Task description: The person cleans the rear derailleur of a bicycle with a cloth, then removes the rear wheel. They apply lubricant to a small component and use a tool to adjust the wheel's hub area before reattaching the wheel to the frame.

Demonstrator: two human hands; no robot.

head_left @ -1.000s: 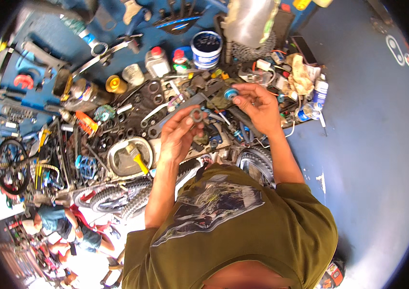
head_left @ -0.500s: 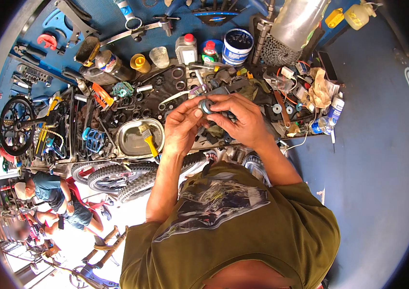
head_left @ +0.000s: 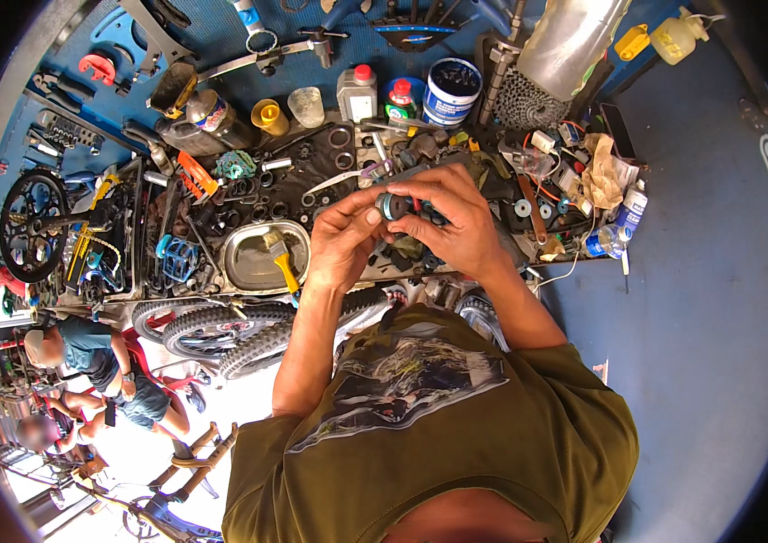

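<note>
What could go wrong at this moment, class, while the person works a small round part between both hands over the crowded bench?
1. The small round part is pinched only by fingertips of the left hand and right hand; if it slips, it may vanish among the loose rings and washers.
2. It could also drop past the bench edge onto the tyres below.

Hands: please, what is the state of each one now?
Left hand: closed on the small round part.
Right hand: closed on the same part.
</note>
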